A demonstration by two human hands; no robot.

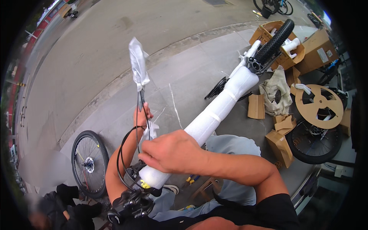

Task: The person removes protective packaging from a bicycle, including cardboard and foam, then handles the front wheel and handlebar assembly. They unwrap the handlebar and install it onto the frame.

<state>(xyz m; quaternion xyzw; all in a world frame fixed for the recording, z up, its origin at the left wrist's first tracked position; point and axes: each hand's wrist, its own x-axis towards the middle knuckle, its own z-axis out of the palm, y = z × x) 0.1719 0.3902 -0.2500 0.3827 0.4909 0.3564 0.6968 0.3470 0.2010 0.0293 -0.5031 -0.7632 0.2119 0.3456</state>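
Outdoor bike-assembly spot on a paved sidewalk [184, 76] beside a road [96, 34], likely out front of a bike shop. Open cardboard boxes [306, 48], torn cardboard scraps [281, 134], a round cardboard disc [319, 106] and crumpled wrapping [278, 92] lie on the ground, plus loose wheels [90, 163] and a knobby tire [274, 40]. A bike frame in white foam wrap [214, 113] with black cables [128, 153] sits in the middle, more bikes [274, 5] are parked at the far top edge, and a curb [184, 46] splits the lighter road from the grey slabs.
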